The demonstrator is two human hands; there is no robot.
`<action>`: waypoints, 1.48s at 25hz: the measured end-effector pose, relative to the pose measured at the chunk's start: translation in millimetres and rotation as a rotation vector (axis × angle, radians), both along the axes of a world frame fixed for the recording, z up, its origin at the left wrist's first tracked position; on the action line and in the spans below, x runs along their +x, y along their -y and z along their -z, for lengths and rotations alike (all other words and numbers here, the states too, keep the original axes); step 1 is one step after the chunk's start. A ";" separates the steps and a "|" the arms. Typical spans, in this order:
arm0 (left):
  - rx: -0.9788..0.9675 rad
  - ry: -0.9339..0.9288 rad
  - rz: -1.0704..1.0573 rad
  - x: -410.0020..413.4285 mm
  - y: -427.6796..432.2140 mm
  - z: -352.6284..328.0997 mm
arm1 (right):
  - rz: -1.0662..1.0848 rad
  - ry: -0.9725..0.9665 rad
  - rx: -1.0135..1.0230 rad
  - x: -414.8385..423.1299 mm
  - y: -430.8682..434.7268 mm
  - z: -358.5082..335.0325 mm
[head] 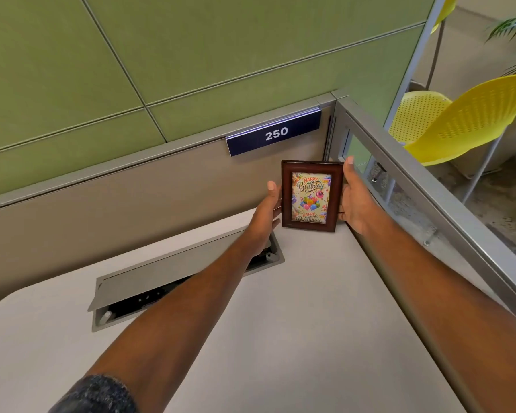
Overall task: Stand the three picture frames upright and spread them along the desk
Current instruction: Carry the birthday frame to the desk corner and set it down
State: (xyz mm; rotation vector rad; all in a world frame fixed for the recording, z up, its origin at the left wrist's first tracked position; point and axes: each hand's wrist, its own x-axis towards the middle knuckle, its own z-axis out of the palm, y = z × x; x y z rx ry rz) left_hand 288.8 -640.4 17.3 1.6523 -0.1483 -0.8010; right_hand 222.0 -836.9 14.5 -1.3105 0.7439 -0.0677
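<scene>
One dark brown picture frame [310,195] with a "Happy Birthday" balloon card stands upright in the far right corner of the pale desk [295,323]. My left hand [267,214] grips its left edge and my right hand [355,198] grips its right edge, thumb near the top corner. Its lower edge sits at the desk surface. No other picture frame is in view.
An open grey cable tray [173,278] is sunk into the desk behind my left forearm. A beige partition with a blue "250" sign [276,134] backs the desk. A metal-and-glass divider [423,186] runs along the right, with a yellow chair [465,114] beyond.
</scene>
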 end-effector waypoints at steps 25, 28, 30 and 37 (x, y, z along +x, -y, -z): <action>-0.105 0.227 -0.454 -67.1 -69.8 11.5 | 0.392 -0.017 -0.334 -74.0 -99.5 22.4; -0.114 0.265 -0.453 -97.2 -111.4 4.7 | 0.288 -0.075 -0.408 -95.8 -149.1 31.8; -0.102 0.257 -0.450 -111.6 -140.9 0.9 | 0.196 -0.071 -0.390 -106.6 -180.0 24.5; -0.030 0.229 -0.504 -165.4 -256.7 -13.0 | -0.088 -0.079 -0.344 -142.3 -281.1 -14.6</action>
